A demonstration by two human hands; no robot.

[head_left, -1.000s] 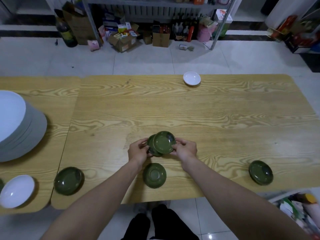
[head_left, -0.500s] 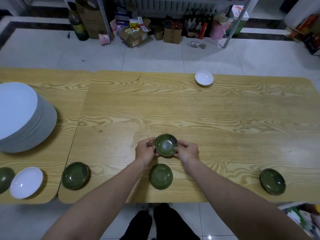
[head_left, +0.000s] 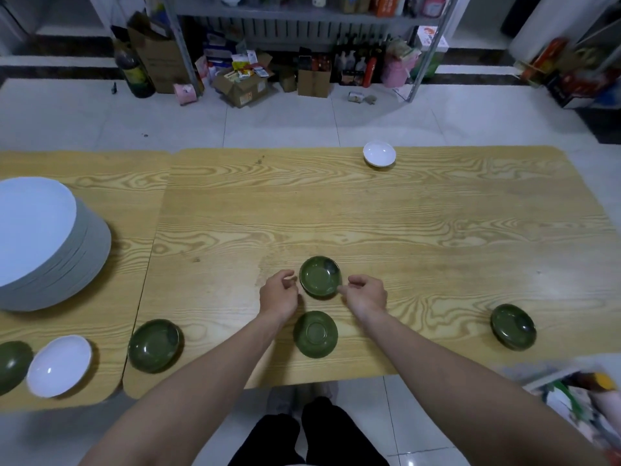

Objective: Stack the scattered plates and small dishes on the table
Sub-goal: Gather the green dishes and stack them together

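Two abutting wooden tables [head_left: 386,213]: green dishes [head_left: 321,276], white dishes [head_left: 379,153], perhaps grey plate stack [head_left: 43,243].

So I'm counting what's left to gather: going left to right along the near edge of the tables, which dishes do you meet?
Green dish at the frame edge → white dish → green dish → upside-down green dish → green dish.

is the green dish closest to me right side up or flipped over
Flipped over: the nearest green dish shows its raised foot ring, not a hollow.

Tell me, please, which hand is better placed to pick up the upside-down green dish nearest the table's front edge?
Probably the left hand: it is empty and slightly nearer the upside-down dish. The right hand, also empty, is almost as close beside the green stack.
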